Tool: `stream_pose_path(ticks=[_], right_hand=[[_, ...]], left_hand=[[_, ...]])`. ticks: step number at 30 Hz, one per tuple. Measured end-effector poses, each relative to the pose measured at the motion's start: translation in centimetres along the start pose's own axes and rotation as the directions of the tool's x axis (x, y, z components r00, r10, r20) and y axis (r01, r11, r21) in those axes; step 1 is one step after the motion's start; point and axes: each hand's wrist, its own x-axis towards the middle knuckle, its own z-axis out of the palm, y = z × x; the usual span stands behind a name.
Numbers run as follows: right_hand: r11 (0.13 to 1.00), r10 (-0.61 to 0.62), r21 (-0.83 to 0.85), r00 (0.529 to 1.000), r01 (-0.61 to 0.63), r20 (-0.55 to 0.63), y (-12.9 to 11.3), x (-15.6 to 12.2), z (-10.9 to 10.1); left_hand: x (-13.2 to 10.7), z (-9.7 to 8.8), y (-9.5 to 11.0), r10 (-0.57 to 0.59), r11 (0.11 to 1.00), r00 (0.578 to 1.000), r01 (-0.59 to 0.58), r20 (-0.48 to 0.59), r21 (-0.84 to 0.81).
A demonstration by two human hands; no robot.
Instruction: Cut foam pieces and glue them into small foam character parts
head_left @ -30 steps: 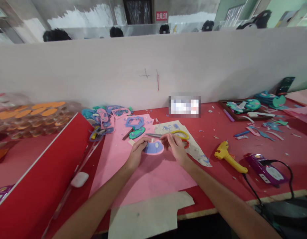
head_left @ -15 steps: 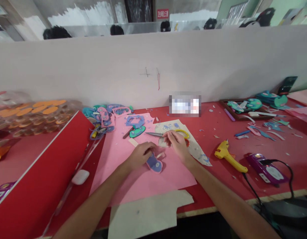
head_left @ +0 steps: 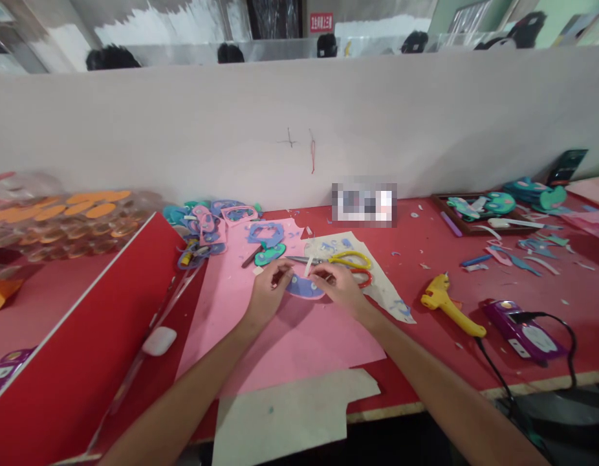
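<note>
A blue foam cutout [head_left: 305, 287] with a pink edge and small light spots is held between both hands, above a pink sheet [head_left: 299, 343]. My left hand [head_left: 270, 285] pinches its left end. My right hand [head_left: 337, 285] grips its right end, and a narrow pale strip [head_left: 309, 265] stands up beside those fingertips. Just behind the hands lie scissors [head_left: 350, 260] with yellow and red handles. A green foam cutout [head_left: 270, 254] rests near the scissors' tips, in front of a blue foam frame [head_left: 265, 233].
A yellow glue gun [head_left: 449, 304] and a purple power box [head_left: 522, 330] with a cord lie on the right. Foam pieces fill a dark tray [head_left: 479, 217] behind them. A red board [head_left: 100, 330] slants along the left, near a foam pile [head_left: 207, 223]. A white partition [head_left: 207, 129] stands behind.
My right hand has moved from above the scissors down to the blue cutout and now grips its right end. The cutout has turned from slanting to lying crosswise and risen slightly.
</note>
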Motion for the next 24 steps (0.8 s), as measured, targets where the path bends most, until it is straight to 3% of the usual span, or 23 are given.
stream_pose_path(ticks=[9,14,17,20,24], right_hand=[[0.994,0.019,0.112,1.000,-0.017,-0.017,-0.7,0.2,-0.4],[0.996,0.002,0.089,0.999,0.002,-0.044,-0.9,0.2,-0.4],[0.993,0.003,0.116,0.996,0.007,-0.089,-0.5,0.3,-0.5],[0.970,0.129,0.217,0.987,-0.106,-0.095,0.2,0.4,-0.4],[0.879,0.341,0.311,0.932,-0.362,0.122,0.4,0.3,-0.1]], left_hand=[[-0.7,0.5,0.4,-0.024,1.000,0.993,0.025,0.113,-0.012],[-0.6,0.7,0.4,-0.015,0.998,0.966,-0.002,0.257,0.066],[-0.5,0.8,0.2,-0.017,0.999,0.972,0.005,0.234,0.054],[-0.2,0.6,0.2,-0.019,0.999,0.980,0.027,0.196,-0.037],[0.1,0.1,0.2,0.077,0.986,0.982,-0.048,0.173,-0.162]])
